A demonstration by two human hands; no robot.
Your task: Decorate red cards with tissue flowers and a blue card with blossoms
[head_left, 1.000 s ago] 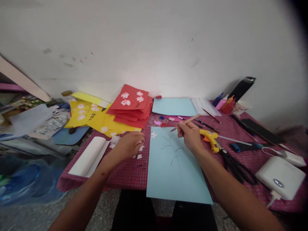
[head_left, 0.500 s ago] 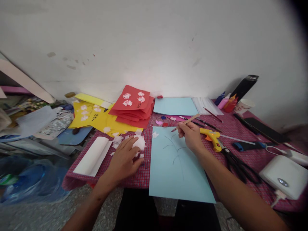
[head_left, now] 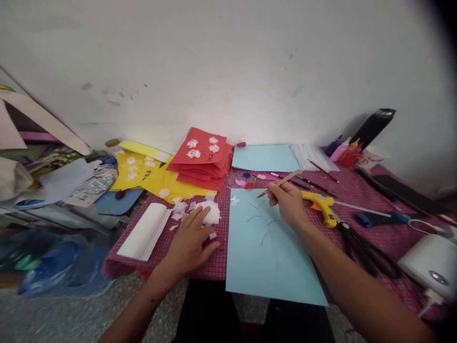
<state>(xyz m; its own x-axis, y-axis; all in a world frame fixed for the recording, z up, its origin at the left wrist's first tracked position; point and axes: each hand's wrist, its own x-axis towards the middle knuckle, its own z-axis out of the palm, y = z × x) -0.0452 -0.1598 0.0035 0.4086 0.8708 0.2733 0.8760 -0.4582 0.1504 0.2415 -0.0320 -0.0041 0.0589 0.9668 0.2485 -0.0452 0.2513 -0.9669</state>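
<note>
At the far left, a blue translucent plastic bag (head_left: pixel 64 267) lay low by the floor, something green showing in it. Above it, a clear-fronted pack (head_left: pixel 87 186) sat among loose papers, and a jar (head_left: pixel 113 145) with a brownish lid stood behind; its contents could not be made out.

A folded white paper (head_left: pixel 144 231) lay just beside the left forearm, below yellow sheets (head_left: pixel 171 183) and a stack of red sheets (head_left: pixel 202 164), the top ones bearing white blossoms. The left hand (head_left: pixel 193 240) was spread palm down, fingers loosely parted with nothing visibly gripped, over white scraps (head_left: pixel 212 214) that it partly hid.

Right of that lay the light blue sheet (head_left: pixel 267 267), its lower edge overhanging the table, with thin branch lines and one white flower (head_left: pixel 234 200) near its upper left corner. Beyond its top edge, a clear palette (head_left: pixel 240 181) held blue, pink and red paint. The right hand (head_left: pixel 285 200), fingers closed in a pinch, held a paintbrush (head_left: pixel 292 176), tip above the sheet.

A yellow glue gun (head_left: pixel 323 207) and black scissors (head_left: pixel 367 250) crowded the right forearm. Farther right stood paint bottles (head_left: pixel 345 151) of blue, pink, orange and red, a patterned paper cup (head_left: pixel 373 155) whose inside was hidden, and a leaning black flask (head_left: pixel 374 126).
</note>
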